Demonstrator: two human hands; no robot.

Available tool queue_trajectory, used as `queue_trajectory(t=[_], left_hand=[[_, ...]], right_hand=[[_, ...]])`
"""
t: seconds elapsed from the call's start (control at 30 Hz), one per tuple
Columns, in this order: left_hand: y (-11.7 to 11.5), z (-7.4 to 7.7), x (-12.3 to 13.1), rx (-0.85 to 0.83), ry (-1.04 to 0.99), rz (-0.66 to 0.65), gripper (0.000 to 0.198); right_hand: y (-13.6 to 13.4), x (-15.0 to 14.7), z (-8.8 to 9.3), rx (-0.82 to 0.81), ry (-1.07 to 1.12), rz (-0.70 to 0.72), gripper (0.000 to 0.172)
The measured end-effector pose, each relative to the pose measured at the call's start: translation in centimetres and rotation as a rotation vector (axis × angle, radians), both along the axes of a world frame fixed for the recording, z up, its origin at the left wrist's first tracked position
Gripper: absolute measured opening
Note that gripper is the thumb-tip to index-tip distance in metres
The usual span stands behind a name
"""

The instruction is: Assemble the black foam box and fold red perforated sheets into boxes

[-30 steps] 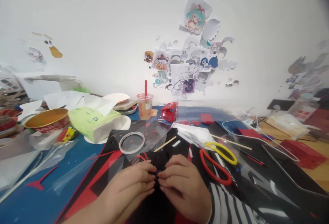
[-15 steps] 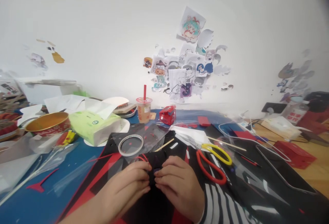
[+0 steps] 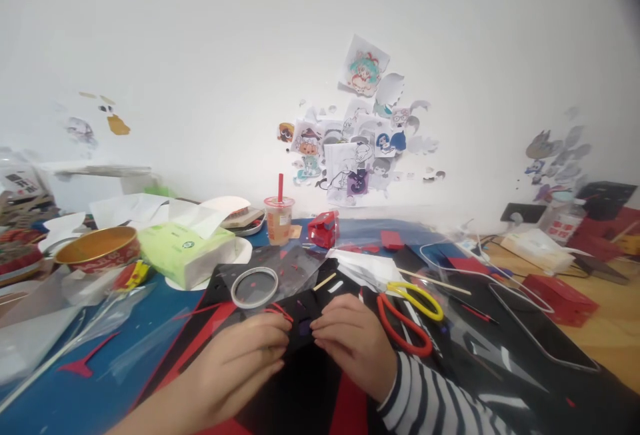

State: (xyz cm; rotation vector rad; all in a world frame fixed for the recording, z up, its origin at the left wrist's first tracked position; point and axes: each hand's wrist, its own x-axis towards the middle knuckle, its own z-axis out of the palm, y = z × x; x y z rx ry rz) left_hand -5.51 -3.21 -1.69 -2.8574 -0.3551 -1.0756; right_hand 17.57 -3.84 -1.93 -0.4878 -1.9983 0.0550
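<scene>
Between both hands is a thin black sheet-like piece with a small dark purple patch; its exact kind is unclear. My left hand pinches its left side, fingers bent together. On the opposite side, my right hand has its fingertips closed at the edge. Thin red strips show just above the left fingers. Beyond the left hand lies a roll of tape. Scissors with one red and one yellow handle rest just right of my right hand.
A drink cup with a red straw stands at the back. Left are a green tissue pack and a gold-lined bowl. Wooden sticks, a tablet-like slab and a red box lie to the right.
The view has tilted up and shifted slightly. My hands have moved a little apart, showing more of the black piece and its purple patch.
</scene>
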Motion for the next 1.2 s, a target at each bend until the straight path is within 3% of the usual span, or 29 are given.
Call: queue_trajectory(t=[0.2,0.37,0.53,0.67,0.9,1.1,1.2], left_hand=[[0.2,-1.2,0.1,0.011,-0.072,0.139,0.025],[0.9,-0.8,0.0,-0.031,-0.07,0.151,0.023],[1.8,-0.7,0.3,-0.286,-0.265,0.359,0.053],[1.7,-1.3,0.6,-0.495,-0.376,0.405,0.056],[0.2,-0.2,1.7,0.07,-0.321,0.37,0.027],[0.1,0.0,2.9,0.107,-0.412,0.367,0.01],[-0.1,-0.4,3.1,0.121,-0.435,0.306,0.009]], right_hand=[[0.0,-0.2,0.0,-0.019,-0.026,-0.041,0.013],[-0.1,-0.7,-0.1,-0.034,0.014,-0.036,0.009],[0.5,-0.4,0.2,-0.099,0.218,-0.112,0.011],[1.3,0.1,0.2,-0.238,0.355,-0.229,0.014],[1.7,0.1,-0.5,-0.455,0.528,-0.343,0.014],[1.5,-0.9,-1.4,-0.567,0.612,-0.289,0.013],[1.4,-1.1,-1.6,-0.586,0.637,-0.279,0.013]])
